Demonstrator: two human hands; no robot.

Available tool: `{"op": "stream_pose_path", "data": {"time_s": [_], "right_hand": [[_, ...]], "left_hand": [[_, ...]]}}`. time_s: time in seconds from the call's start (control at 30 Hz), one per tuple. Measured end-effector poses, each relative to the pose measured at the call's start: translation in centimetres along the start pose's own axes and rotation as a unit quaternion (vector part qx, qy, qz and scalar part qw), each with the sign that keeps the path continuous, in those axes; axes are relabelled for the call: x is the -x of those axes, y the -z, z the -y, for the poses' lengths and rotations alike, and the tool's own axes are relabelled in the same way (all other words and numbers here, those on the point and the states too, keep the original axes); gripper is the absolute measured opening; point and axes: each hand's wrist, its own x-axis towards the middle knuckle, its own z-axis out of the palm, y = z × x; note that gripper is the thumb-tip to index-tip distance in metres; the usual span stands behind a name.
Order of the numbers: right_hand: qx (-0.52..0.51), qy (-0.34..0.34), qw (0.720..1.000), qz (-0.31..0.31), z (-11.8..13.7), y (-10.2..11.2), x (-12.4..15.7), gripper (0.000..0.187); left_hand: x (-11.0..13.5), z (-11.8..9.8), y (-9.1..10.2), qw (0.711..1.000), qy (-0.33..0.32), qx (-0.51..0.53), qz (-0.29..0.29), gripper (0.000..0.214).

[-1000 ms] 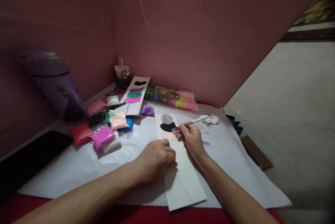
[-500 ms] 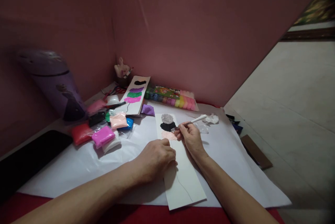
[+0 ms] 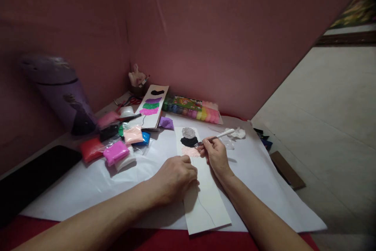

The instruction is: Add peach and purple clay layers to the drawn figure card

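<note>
A long white card strip (image 3: pixel 205 200) lies on white paper, bearing grey, black and pale pink clay patches (image 3: pixel 189 141) at its far end. My right hand (image 3: pixel 216 155) pinches a thin white-handled tool (image 3: pixel 221 135), its metal tip resting on the pink patch. My left hand (image 3: pixel 174 178) is curled, knuckles up, pressing down the strip's left edge; nothing shows inside it.
Packets of coloured clay (image 3: pixel 116 152) lie at the left beside a purple container (image 3: pixel 63 94). A second card with clay patches (image 3: pixel 152 106) and a box of coloured clay tubs (image 3: pixel 190 109) sit by the pink wall. A black slab (image 3: pixel 32 180) lies far left; floor at right.
The tool tip and my right hand have shifted very slightly over the pink patch. My left hand has stayed put.
</note>
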Motion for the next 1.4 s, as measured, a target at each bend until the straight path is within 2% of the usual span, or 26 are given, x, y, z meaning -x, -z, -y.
{"op": "stream_pose_path", "data": {"time_s": [0.8, 1.0, 1.27, 1.4], "right_hand": [[-0.025, -0.016, 0.999, -0.038, 0.4, 0.0, 0.0, 0.022], [-0.063, -0.020, 0.996, -0.060, 0.5, 0.2, -0.1, 0.022], [-0.095, -0.018, 0.994, -0.057, 0.7, 0.4, 0.0, 0.029], [-0.117, 0.001, 0.993, -0.020, 0.9, 0.2, 0.2, 0.035]], "left_hand": [[0.1, 0.1, -0.2, 1.000, 0.004, -0.005, -0.001, 0.023], [0.1, 0.3, -0.4, 1.000, 0.005, -0.010, 0.001, 0.023], [0.0, 0.2, -0.2, 1.000, 0.008, -0.011, 0.007, 0.024], [0.1, 0.3, -0.2, 1.000, 0.002, -0.010, -0.002, 0.024]]}}
